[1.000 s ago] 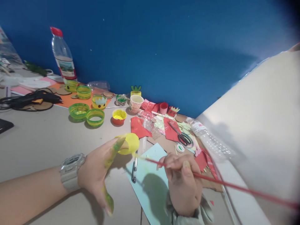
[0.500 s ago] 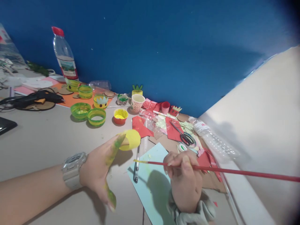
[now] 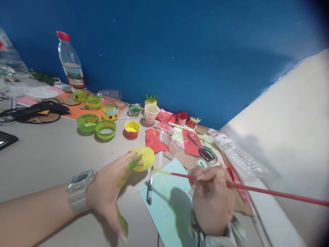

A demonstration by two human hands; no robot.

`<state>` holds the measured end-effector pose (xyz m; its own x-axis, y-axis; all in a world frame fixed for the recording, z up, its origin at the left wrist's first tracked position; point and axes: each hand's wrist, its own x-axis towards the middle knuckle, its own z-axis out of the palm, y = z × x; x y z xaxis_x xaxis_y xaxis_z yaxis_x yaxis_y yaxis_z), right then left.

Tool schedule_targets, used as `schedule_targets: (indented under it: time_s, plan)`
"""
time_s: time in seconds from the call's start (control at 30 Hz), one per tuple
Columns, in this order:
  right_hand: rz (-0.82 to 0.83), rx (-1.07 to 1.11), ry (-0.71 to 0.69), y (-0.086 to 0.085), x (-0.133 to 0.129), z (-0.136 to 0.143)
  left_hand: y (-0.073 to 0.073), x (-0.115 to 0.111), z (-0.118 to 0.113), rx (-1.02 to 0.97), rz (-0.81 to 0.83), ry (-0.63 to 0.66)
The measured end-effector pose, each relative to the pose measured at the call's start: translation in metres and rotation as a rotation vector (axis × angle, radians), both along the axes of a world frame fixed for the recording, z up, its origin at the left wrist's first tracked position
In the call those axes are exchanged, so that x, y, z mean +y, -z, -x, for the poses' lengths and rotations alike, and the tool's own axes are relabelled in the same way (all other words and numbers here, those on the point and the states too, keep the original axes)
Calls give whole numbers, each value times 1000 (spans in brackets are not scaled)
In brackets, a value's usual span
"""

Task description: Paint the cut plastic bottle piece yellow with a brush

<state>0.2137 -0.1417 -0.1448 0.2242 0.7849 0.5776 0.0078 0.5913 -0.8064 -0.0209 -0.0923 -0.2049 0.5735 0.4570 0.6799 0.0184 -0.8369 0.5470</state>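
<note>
My left hand [image 3: 110,188], green and yellow paint on its fingers, carries a small yellow-painted cup [image 3: 146,158] on the fingers. The thumb stands well apart from the cup, and the fingertips are hidden behind or inside it. A thin red paintbrush [image 3: 246,187] is pinched in my right hand [image 3: 214,195]. Its yellow-coated tip points left, near the cup's lower right side without clearly touching it. Below the brush lie a light blue sheet [image 3: 164,202] and a pen [image 3: 150,188]. Beyond the cup stands a small red tub [image 3: 132,129] of yellow paint.
Green-and-yellow striped rings [image 3: 106,130] sit at the left, with a red-capped bottle [image 3: 70,61] behind. A paper cup [image 3: 150,114] is near the blue wall. Scissors [image 3: 203,149], red paper scraps and a clear plastic bottle [image 3: 236,152] lie at the right.
My right hand has shifted right and slightly down with the paintbrush. The yellow cup has dropped slightly in view and turned a little; the left hand stays almost in place.
</note>
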Motion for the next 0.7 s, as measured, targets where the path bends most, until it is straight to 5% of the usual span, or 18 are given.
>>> schedule_targets:
  time_s: [0.23,0.7]
  plan:
    - [76,-62,-17,0,0,-4,-16,1,-10,6,-117,48]
    - [16,-57,-77,-1,-4,-5,5,2,3,25,7,25]
